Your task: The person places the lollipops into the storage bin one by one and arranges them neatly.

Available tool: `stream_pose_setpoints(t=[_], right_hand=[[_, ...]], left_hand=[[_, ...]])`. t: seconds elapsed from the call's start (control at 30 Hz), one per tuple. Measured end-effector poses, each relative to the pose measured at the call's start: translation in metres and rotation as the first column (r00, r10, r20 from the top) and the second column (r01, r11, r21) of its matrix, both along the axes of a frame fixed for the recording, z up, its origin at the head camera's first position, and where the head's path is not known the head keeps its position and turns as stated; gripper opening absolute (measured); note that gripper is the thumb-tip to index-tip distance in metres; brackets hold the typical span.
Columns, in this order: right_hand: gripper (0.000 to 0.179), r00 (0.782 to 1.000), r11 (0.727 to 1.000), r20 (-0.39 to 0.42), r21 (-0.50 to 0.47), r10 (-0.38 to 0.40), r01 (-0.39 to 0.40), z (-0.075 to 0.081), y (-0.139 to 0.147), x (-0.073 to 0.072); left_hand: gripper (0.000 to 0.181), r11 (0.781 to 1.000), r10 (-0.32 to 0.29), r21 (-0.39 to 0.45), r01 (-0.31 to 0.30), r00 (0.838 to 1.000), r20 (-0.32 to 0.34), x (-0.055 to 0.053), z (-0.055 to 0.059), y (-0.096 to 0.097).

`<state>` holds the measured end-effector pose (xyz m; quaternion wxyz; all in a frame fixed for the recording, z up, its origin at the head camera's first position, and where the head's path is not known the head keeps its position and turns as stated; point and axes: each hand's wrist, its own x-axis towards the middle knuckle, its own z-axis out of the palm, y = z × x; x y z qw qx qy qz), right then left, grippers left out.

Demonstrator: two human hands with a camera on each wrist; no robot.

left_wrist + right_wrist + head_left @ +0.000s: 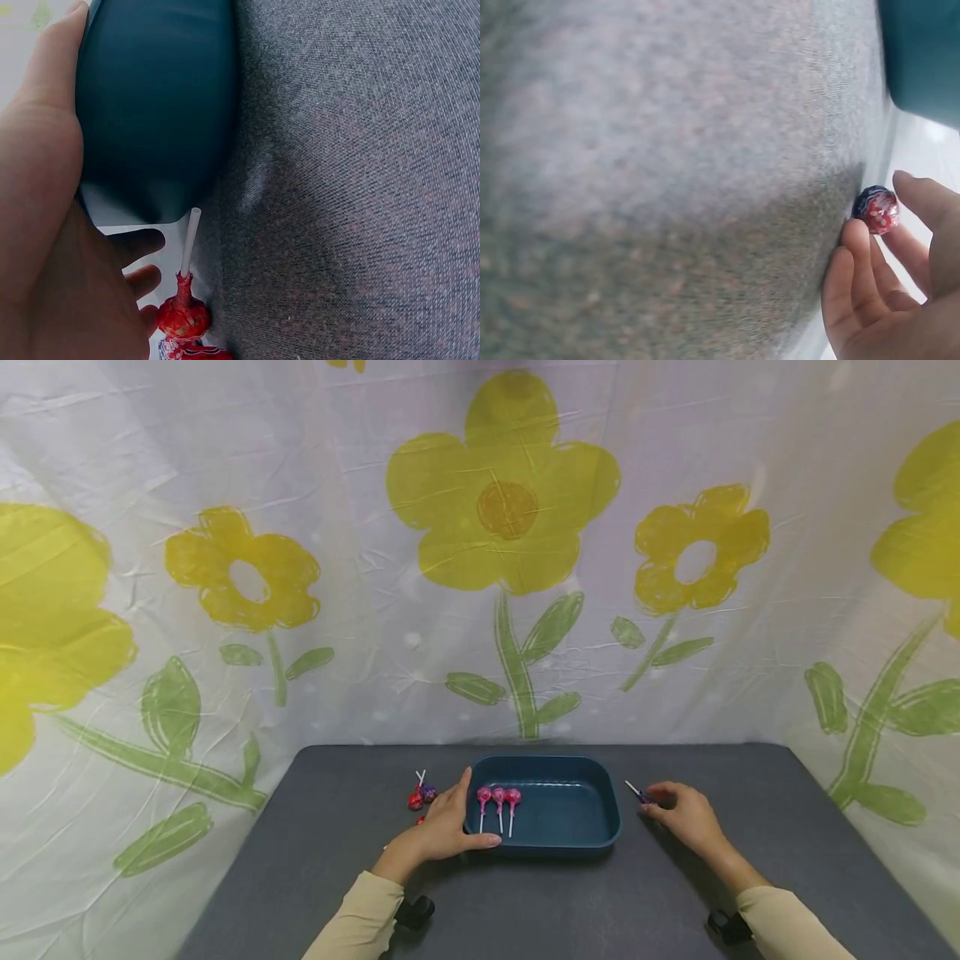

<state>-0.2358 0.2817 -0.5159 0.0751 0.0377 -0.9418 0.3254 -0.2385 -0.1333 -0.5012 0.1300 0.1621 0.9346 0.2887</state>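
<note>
My left hand (442,828) rests at the left end of a dark teal tray (566,845), thumb along its front rim and fingers spread along its side. In the tray, three pink lollipops (499,797) lie in a row, sticks toward me. Right of the tray, my right hand (686,817) pinches a dark purple-and-red wrapped lollipop (879,210) between thumb and fingers, low at the table. Its white stick (633,788) points away to the left.
Left of the tray, beside my left hand, lie red lollipops (416,801) and a purple one (429,793), partly hidden by that hand. A grey tabletop (315,827) carries everything. Behind it hangs a flower-printed cloth (360,610).
</note>
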Motion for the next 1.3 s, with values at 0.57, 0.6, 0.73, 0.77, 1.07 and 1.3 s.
stream_pose_setpoints(t=[0.57,0.6,0.73,0.77,1.07,1.3], right_hand=[[0.028,1.000,1.000,0.009,-0.013,-0.006,0.006,-0.005,0.007,0.004],[0.028,1.000,1.000,0.016,-0.021,-0.006,0.006,-0.005,0.008,0.005],[0.027,0.999,0.999,0.030,-0.034,-0.011,0.012,-0.003,0.009,0.006],[0.027,1.000,0.999,0.027,-0.032,-0.011,0.012,-0.003,0.010,0.006],[0.022,1.000,1.000,-0.019,-0.007,-0.018,0.018,-0.002,0.017,0.007],[0.024,1.000,0.999,0.002,-0.034,0.007,-0.007,0.001,0.021,0.007]], left_hand=[[0.125,1.000,-0.002,0.011,0.002,1.000,-0.004,0.003,0.001,0.001],[0.125,1.000,-0.002,0.011,0.002,1.000,-0.006,0.003,0.001,0.001],[0.126,1.000,-0.001,0.006,0.001,1.000,-0.006,0.002,0.001,0.001],[0.126,1.000,0.000,0.004,0.000,1.000,-0.004,0.002,0.001,0.000],[0.125,1.000,-0.016,0.020,0.016,1.000,-0.003,0.002,-0.001,0.000],[0.125,1.000,-0.007,0.021,0.007,1.000,-0.006,0.002,0.001,0.000]])
